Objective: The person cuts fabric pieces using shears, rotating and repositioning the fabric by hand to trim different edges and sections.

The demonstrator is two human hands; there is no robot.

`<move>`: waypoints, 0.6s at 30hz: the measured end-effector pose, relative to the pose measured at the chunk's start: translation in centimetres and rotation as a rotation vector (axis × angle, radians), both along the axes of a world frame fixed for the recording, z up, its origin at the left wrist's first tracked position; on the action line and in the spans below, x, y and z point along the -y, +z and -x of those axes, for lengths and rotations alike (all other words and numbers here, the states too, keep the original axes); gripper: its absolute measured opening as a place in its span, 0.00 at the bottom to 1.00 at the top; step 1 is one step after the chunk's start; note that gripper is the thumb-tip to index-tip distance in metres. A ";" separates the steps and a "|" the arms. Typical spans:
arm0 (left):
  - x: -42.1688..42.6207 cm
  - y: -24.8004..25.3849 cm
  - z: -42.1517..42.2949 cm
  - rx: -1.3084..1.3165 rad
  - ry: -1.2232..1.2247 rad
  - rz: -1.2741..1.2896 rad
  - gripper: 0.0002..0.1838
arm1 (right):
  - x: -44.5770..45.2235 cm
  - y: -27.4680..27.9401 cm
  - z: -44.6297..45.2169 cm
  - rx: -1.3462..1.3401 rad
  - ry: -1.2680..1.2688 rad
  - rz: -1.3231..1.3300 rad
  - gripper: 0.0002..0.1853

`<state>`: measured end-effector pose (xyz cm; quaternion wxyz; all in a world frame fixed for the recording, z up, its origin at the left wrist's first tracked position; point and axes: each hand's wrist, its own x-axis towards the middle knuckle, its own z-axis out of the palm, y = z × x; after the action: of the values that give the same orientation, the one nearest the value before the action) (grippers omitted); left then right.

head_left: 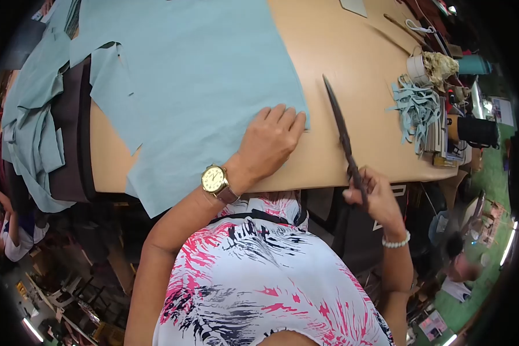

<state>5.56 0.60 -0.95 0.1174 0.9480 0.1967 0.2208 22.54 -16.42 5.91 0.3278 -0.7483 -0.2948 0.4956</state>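
A large piece of light blue-green cloth (196,69) lies over the tabletop. My left hand (269,138), with a watch (214,180) on its wrist, rests on the cloth near its right edge; the fingers are curled and pressed together, and whatever is under them is hidden. My right hand (375,199) is wrapped round the handles of long dark scissors (341,130) by the front edge of the table. The scissor blades look closed and point away from me, above bare wood to the right of the cloth, not touching it.
Thin cloth scraps (415,108) are heaped at the right, beside stacked papers (441,132), a black cylindrical item (473,131) and a teal bottle (473,65). More cloth (34,138) hangs in folds at the left. Other people are at the far left (17,230) and lower right (462,270).
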 end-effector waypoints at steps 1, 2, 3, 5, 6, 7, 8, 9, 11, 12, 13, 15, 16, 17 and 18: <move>-0.1 -0.4 -0.1 0.053 0.013 -0.021 0.15 | 1.1 0.0 0.8 -0.075 -0.030 0.067 0.11; -0.2 -0.6 -0.2 0.106 0.028 -0.045 0.14 | 2.1 -0.1 1.5 -0.150 -0.059 0.131 0.12; -0.3 -0.6 -0.3 0.134 0.023 -0.051 0.14 | 2.9 0.0 1.8 -0.139 -0.031 0.221 0.14; -0.5 -0.5 -0.5 0.190 0.017 -0.062 0.13 | 4.8 -0.1 2.5 -0.249 -0.070 0.197 0.15; -0.6 -0.5 -0.6 0.209 0.006 -0.058 0.12 | 5.7 -0.1 2.7 -0.300 -0.075 0.152 0.15; -0.7 -0.6 -0.6 0.229 -0.006 -0.053 0.12 | 6.1 0.1 2.8 -0.317 -0.049 0.165 0.15; -0.7 -0.6 -0.7 0.248 -0.019 -0.048 0.11 | 6.3 0.2 3.1 -0.331 -0.058 0.159 0.16; -0.6 -0.6 -0.6 0.235 -0.032 -0.030 0.10 | 6.3 0.2 3.6 -0.345 -0.070 0.153 0.16; -0.6 -0.6 -0.5 0.205 -0.060 -0.002 0.10 | 6.2 -0.2 4.1 -0.367 -0.078 0.135 0.17; -0.6 -0.6 -0.5 0.211 -0.063 -0.007 0.09 | 5.7 -0.2 4.4 -0.338 -0.068 0.132 0.18; -0.6 -0.6 -0.5 0.218 -0.065 -0.013 0.09 | 5.1 -0.2 4.6 -0.307 -0.056 0.127 0.18; -0.5 -0.6 -0.5 0.216 -0.070 -0.018 0.09 | 4.0 -0.5 5.1 -0.263 -0.052 0.113 0.19; -0.5 -0.5 -0.4 0.207 -0.073 -0.017 0.09 | 3.6 -0.7 5.4 -0.249 -0.060 0.102 0.19; -0.5 -0.3 -0.4 0.197 -0.077 -0.015 0.09 | 3.2 -0.9 5.6 -0.236 -0.069 0.093 0.19; -0.4 -0.3 -0.3 0.195 -0.078 -0.018 0.09 | 3.0 -1.1 5.5 -0.211 -0.058 0.091 0.19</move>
<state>5.90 1.02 -1.22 0.1362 0.9299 0.1453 0.3091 17.00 -19.41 4.81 0.3369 -0.7141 -0.2142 0.5750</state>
